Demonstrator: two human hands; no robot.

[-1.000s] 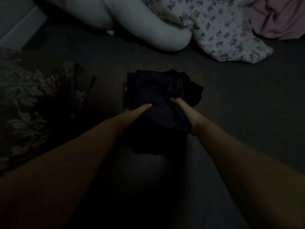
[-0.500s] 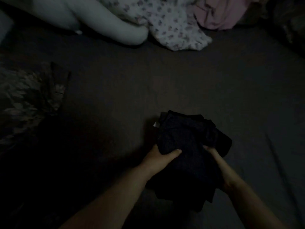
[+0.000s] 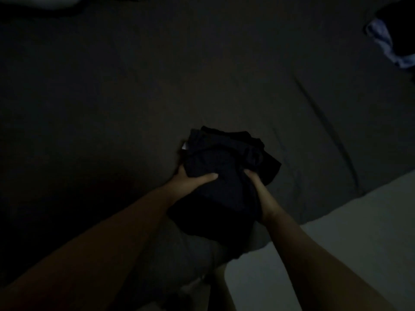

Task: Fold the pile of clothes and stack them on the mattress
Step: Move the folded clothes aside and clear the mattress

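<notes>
Very dim in here, but both hands are on it: a bundle of black folded clothing (image 3: pixel 226 167) sits just below the middle of the frame, held over the near part of the mattress (image 3: pixel 134 86). The left hand (image 3: pixel 190 179) grips the bundle's left side, thumb laid across the top of the fabric and the fingers tucked beneath, out of sight. The right hand (image 3: pixel 256 187) clamps the right side, fingers curled into the cloth with only the back of the hand showing. Whether the bundle's underside touches the sheet or hangs just clear of it, I cannot tell; the dark fabric runs into its own shadow.

A small white tag (image 3: pixel 184 146) pokes out at the bundle's upper left edge. The lower end of the garment droops toward the person, past the mattress's near edge.

Around it, the mattress spreads wide and dark across most of the frame, with a long crease (image 3: pixel 325 122) running diagonally on the right. At the upper right corner lies a pale bluish cloth (image 3: pixel 381 41) beside something black, well apart from the hands. A sliver of something pale (image 3: pixel 62 2) shows at the upper left edge. Lower right, lighter floor (image 3: pixel 348 232) runs along the mattress's edge. Nothing lies between the bundle and the open sheet ahead of it.
</notes>
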